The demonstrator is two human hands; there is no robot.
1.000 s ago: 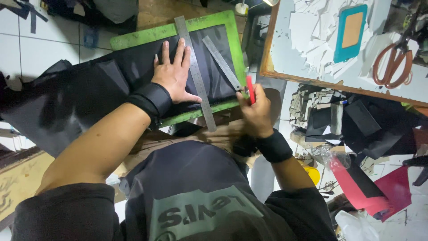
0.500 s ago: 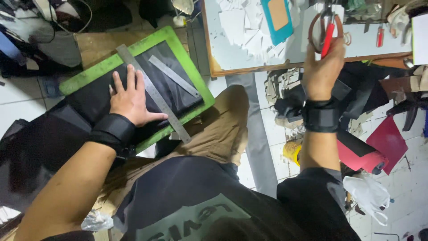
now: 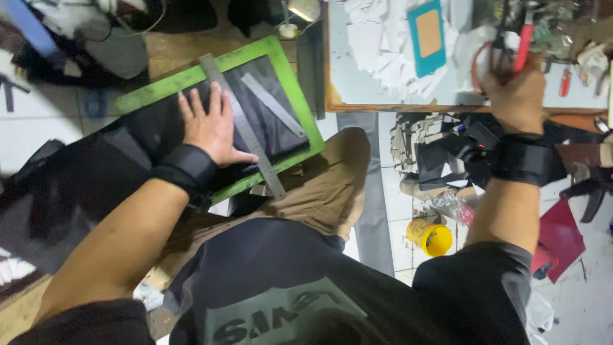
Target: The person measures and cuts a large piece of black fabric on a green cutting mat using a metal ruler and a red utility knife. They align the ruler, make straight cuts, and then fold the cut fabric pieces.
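A sheet of black material (image 3: pixel 268 121) is pinned flat on the green cutting mat (image 3: pixel 290 80) by the left hand (image 3: pixel 214 128), palm down and fingers spread beside the long steel ruler (image 3: pixel 246 128), while the right hand (image 3: pixel 514 96) is closed in a grip around a red-handled tool (image 3: pixel 525 41) above the counter (image 3: pixel 383 96). Cutting appears paused for a tool change, and a steady hold on the sheet and ruler is called for next. Half a second earlier, the right hand was held slightly higher.
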